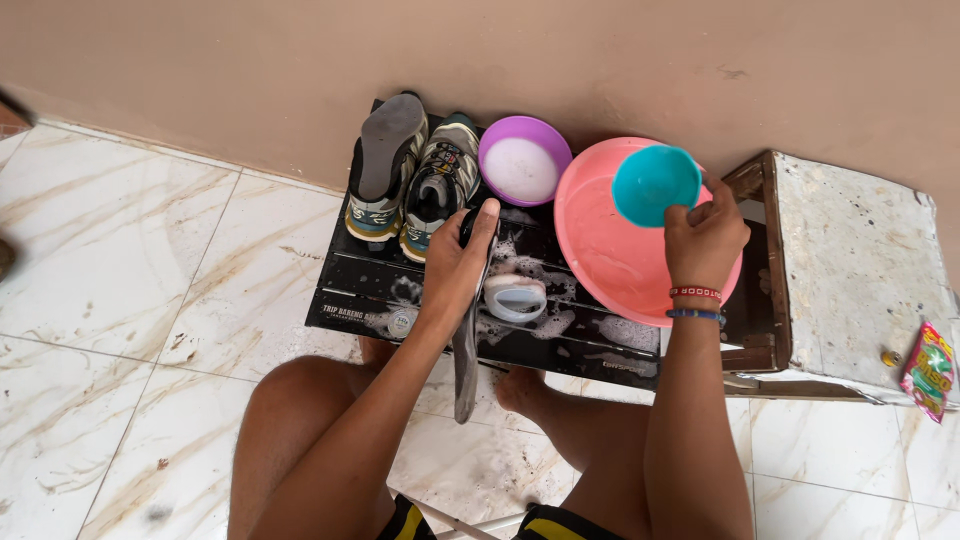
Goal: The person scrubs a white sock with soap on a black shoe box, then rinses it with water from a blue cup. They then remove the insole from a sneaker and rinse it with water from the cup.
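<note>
Left hand (455, 265) closed around dark insole (467, 350), held over soapy black board (560, 330); right hand (705, 235) grips teal cup (655, 183) above pink basin (600, 250); insole looks mid-wash, rinse likely left; two shoes (410, 175) wait by wall

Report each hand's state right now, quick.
Left hand: closed around a dark grey insole, held over the soapy black crate.
Right hand: closed on a teal cup, held above the pink basin.
</note>
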